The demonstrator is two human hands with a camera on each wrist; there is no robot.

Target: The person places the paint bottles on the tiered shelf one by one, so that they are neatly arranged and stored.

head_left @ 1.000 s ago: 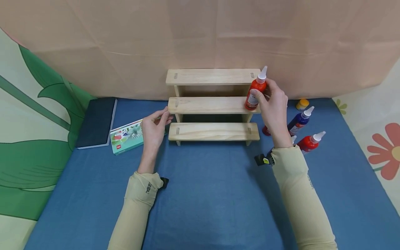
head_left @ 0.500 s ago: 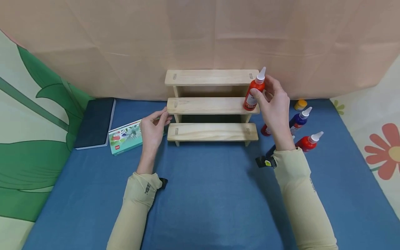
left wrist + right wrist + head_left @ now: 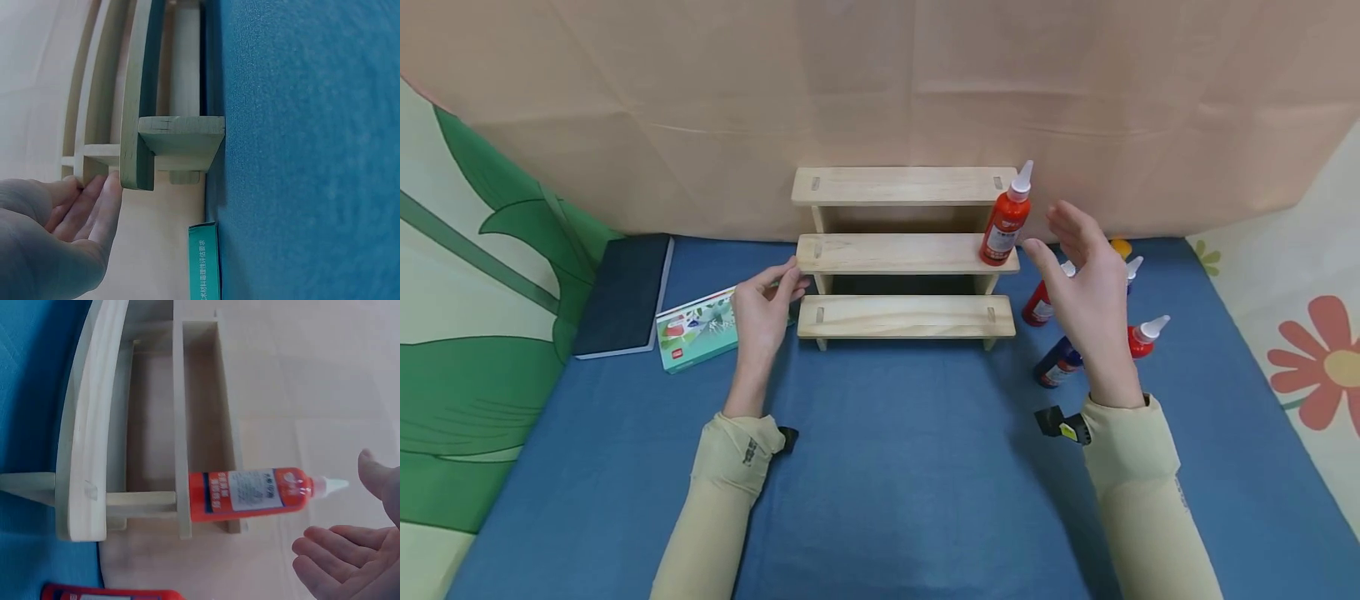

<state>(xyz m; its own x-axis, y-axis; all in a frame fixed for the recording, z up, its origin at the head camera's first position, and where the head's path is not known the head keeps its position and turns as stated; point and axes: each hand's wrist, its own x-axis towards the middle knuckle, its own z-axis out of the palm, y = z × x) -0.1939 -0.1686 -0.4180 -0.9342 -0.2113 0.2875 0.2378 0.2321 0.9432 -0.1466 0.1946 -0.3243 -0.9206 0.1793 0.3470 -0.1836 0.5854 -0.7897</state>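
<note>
A three-tier wooden step rack [image 3: 887, 253] stands against the back cloth. My left hand [image 3: 760, 315] pinches the left end of its middle board; in the left wrist view the fingertips [image 3: 112, 181] are at the board's end. A red squeeze bottle [image 3: 1003, 227] with a white pointed nozzle stands upright on the right end of the middle tier. To its right my right hand [image 3: 1092, 292] is spread with nothing in it. The right wrist view shows a gap between the fingers and the red bottle [image 3: 250, 492].
Another red bottle [image 3: 1039, 307] and a dark blue bottle [image 3: 1058, 363] stand right of the rack. More bottles and a yellow cap [image 3: 1122, 247] are partly behind the right hand. At left lie a green box [image 3: 697, 330] and a dark notebook [image 3: 623, 295].
My right hand has let go of the red bottle and moved right and toward me, leaving it standing on the middle tier. The left hand stays at the rack.
</note>
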